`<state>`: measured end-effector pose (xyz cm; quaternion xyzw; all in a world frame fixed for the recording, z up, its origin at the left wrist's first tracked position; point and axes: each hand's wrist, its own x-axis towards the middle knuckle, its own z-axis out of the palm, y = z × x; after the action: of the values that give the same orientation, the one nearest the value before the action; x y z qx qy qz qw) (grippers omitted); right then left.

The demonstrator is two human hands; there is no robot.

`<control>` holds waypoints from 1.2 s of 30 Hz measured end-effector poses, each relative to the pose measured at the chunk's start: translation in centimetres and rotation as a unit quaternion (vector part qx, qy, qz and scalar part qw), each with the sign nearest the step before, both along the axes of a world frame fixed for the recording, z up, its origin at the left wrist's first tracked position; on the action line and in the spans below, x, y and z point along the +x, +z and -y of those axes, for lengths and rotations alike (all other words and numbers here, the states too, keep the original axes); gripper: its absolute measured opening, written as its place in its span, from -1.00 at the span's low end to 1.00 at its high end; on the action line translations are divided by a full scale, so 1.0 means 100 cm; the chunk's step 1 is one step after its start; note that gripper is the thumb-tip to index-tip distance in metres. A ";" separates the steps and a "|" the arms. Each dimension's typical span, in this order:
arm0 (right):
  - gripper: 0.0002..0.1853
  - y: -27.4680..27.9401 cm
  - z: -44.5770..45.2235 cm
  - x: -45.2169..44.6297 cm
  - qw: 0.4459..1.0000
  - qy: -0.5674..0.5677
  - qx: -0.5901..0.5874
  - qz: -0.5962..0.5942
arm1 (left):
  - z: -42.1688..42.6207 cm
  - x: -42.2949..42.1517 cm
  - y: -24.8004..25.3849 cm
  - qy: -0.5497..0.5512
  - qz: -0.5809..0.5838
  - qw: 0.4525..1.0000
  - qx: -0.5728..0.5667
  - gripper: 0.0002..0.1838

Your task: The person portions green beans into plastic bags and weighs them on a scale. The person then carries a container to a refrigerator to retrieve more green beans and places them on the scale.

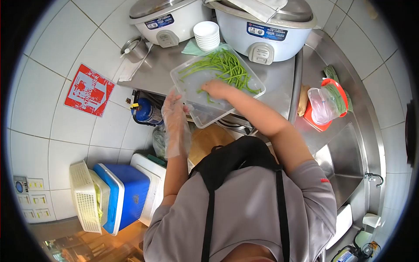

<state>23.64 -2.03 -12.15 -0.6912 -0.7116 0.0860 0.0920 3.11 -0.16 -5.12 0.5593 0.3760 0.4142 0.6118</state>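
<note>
A clear plastic tray (198,118) tilts over the front edge of the steel counter, with long green beans (227,65) heaped toward its far side. My left hand (173,105), in a loose clear plastic glove, is at the tray's left side; its fingers are bunched, and what they hold, if anything, is too small to make out. My bare right hand (216,89) reaches into the tray below the heap, fingers closed together, with small green pieces near the fingertips. A few short bits lie on the tray floor.
Two rice cookers (286,46) stand behind the tray, with stacked white bowls (206,36) between them. A metal cup (136,49) is at the left, a sink (342,161) at the right, beside a red-rimmed container (323,105). A blue cooler (126,192) stands lower left.
</note>
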 end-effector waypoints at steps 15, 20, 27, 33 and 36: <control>-0.71 0.047 0.032 0.029 0.987 -0.097 -0.122 -0.034 | 0.000 0.007 -0.014 -0.026 0.037 0.998 -0.049 -0.53; -0.75 0.017 0.053 0.006 0.964 -0.234 -0.129 -0.021 | 0.001 0.017 -0.015 -0.045 0.031 0.997 -0.051 -0.56; -0.67 0.081 0.073 0.074 0.975 -0.161 0.012 -0.155 | 0.005 0.023 -0.015 -0.078 0.023 0.997 -0.021 -0.57; -0.57 0.029 0.073 0.100 0.935 -0.335 -0.116 -0.021 | 0.012 0.031 -0.011 -0.072 0.005 0.997 -0.025 -0.59; -0.55 0.036 0.070 0.059 0.861 -0.491 -0.115 -0.066 | 0.016 0.035 -0.009 -0.079 -0.001 0.997 -0.011 -0.60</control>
<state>29.56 -9.08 -8.59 -0.9495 -0.2571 0.1563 0.0891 6.66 -1.73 -6.00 0.5808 0.3359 0.3595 0.6486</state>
